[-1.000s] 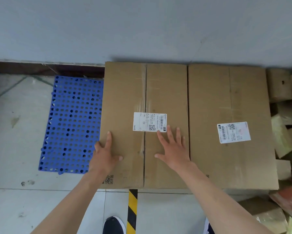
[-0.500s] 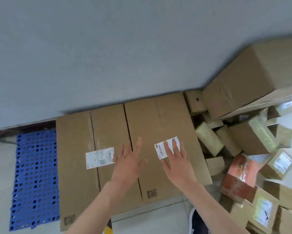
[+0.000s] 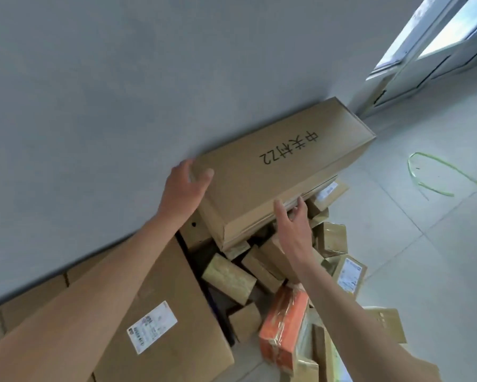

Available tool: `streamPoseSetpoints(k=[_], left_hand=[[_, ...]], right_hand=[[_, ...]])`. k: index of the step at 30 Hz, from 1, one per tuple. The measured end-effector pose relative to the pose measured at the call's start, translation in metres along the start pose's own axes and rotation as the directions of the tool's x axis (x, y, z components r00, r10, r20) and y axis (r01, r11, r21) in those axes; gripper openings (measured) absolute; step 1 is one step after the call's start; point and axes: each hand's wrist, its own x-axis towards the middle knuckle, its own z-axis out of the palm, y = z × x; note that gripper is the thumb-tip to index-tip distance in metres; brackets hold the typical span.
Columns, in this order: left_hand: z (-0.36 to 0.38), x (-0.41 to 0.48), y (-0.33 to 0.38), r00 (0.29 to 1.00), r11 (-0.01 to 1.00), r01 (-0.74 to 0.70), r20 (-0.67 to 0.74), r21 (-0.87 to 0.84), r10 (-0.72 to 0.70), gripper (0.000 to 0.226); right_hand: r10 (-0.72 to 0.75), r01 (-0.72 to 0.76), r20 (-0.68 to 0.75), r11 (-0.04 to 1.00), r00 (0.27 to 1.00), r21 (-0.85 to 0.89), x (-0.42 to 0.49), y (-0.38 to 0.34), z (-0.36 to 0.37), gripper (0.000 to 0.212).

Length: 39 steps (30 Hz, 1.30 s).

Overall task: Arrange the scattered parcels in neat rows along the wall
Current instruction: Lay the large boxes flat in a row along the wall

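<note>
We begin with the wall point(image 3: 121, 92), which fills the view from nine o'clock round to twelve. Against it, from the centre out toward one o'clock, lies the long box point(image 3: 281, 172), perched on the heap and not yet set down in a row. At seven o'clock the flat boxes point(image 3: 171, 312) already lie side by side along the wall, so we judge the row begun and little more. At five o'clock the small parcels point(image 3: 229, 277) and an orange parcel point(image 3: 284, 326) lie jumbled, all left to sort. Our left hand point(image 3: 183, 188) grips the long box's near corner, thumb on top, fingers curled round the wall side. Our right hand point(image 3: 293, 221) is spread, fingertips touching the box's lower front edge, clasping nothing
</note>
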Motion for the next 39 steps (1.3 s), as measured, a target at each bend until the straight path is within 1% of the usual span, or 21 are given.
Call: streamPoseSetpoints(k=[1,3,6,7,9,10,11,13,15,17,18,19,21,23,24,25,26,28,31,36,39], left_hand=[[0.006,0.02,0.011,1.0,1.0,-0.007,0.005,0.014,0.007,0.066],[0.018,0.052,0.024,0.996,0.996,0.05,0.071,0.072,-0.055,0.072],[0.035,0.075,0.028,0.975,0.945,0.099,0.162,0.31,-0.155,0.087],[0.039,0.077,0.028,0.972,0.9,0.086,0.163,0.426,-0.171,0.09],[0.044,0.075,0.033,0.966,0.765,0.062,0.155,0.641,-0.208,0.09],[0.048,0.072,0.037,0.956,0.715,0.05,0.174,0.698,-0.236,0.091],[0.052,0.066,0.039,0.944,0.699,0.035,0.206,0.714,-0.258,0.092],[0.062,0.047,0.038,0.936,0.74,-0.022,0.273,0.673,-0.221,0.088],[0.069,0.032,0.035,0.937,0.842,-0.056,0.32,0.536,-0.141,0.076],[0.069,0.026,0.031,0.915,0.944,0.013,0.378,0.329,-0.144,0.068],[0.07,0.025,0.03,0.89,0.966,0.036,0.432,0.255,-0.147,0.064],[0.072,0.023,0.03,0.856,0.974,0.034,0.496,0.225,-0.145,0.057],[0.085,0.016,0.032,0.766,0.973,-0.036,0.632,0.226,-0.118,0.041],[0.11,0.005,0.03,0.673,0.966,-0.079,0.728,0.247,-0.13,0.036],[0.123,0.0,0.027,0.658,0.964,-0.08,0.739,0.254,-0.141,0.034],[0.135,-0.003,0.022,0.673,0.96,-0.082,0.726,0.267,-0.145,0.033],[0.146,-0.005,0.017,0.703,0.953,-0.087,0.696,0.292,-0.149,0.035],[0.161,-0.003,0.006,0.758,0.92,-0.094,0.626,0.379,-0.181,0.057],[0.182,0.005,-0.011,0.801,0.857,-0.124,0.561,0.501,-0.211,0.084],[0.211,0.02,-0.038,0.796,0.786,-0.138,0.54,0.602,-0.274,0.114],[0.229,0.026,-0.052,0.786,0.8,-0.071,0.527,0.596,-0.323,0.133]], right_hand=[[0.008,-0.008,0.019,1.0,1.0,0.018,0.012,-0.006,-0.004,0.091],[0.012,-0.014,0.06,0.999,0.998,0.031,0.031,-0.013,-0.007,0.098],[0.017,-0.02,0.098,0.999,0.995,0.03,0.05,-0.014,-0.009,0.101],[0.023,-0.026,0.104,0.999,0.994,0.035,0.054,-0.012,-0.011,0.101],[0.055,-0.058,0.074,0.997,0.996,0.044,0.06,-0.007,-0.016,0.1],[0.086,-0.088,0.031,0.995,0.996,0.042,0.061,-0.003,-0.02,0.098],[0.12,-0.119,-0.029,0.992,0.992,0.031,0.059,0.001,-0.023,0.095],[0.155,-0.158,-0.158,0.987,0.975,-0.007,0.052,0.013,-0.032,0.088],[0.135,-0.155,-0.23,0.986,0.964,-0.067,0.042,0.025,-0.04,0.083],[0.123,-0.156,-0.247,0.98,0.961,-0.12,0.033,0.034,-0.045,0.083],[0.118,-0.157,-0.25,0.978,0.961,-0.139,0.03,0.036,-0.048,0.085],[0.115,-0.156,-0.252,0.976,0.961,-0.152,0.028,0.039,-0.052,0.086],[0.124,-0.163,-0.238,0.975,0.963,-0.15,0.025,0.042,-0.058,0.093],[0.187,-0.219,-0.202,0.964,0.961,-0.151,0.023,0.048,-0.064,0.104],[0.238,-0.268,-0.187,0.951,0.953,-0.156,0.022,0.053,-0.067,0.109],[0.294,-0.323,-0.185,0.934,0.938,-0.154,0.021,0.06,-0.07,0.114],[0.346,-0.375,-0.196,0.917,0.917,-0.136,0.019,0.069,-0.073,0.119],[0.414,-0.44,-0.237,0.896,0.879,-0.066,0.015,0.093,-0.083,0.121],[0.439,-0.455,-0.291,0.89,0.85,0.013,0.009,0.137,-0.098,0.117],[0.46,-0.486,-0.286,0.873,0.84,-0.024,0.009,0.194,-0.112,0.118],[0.459,-0.478,-0.282,0.878,0.842,0.003,0.016,0.217,-0.119,0.124]])
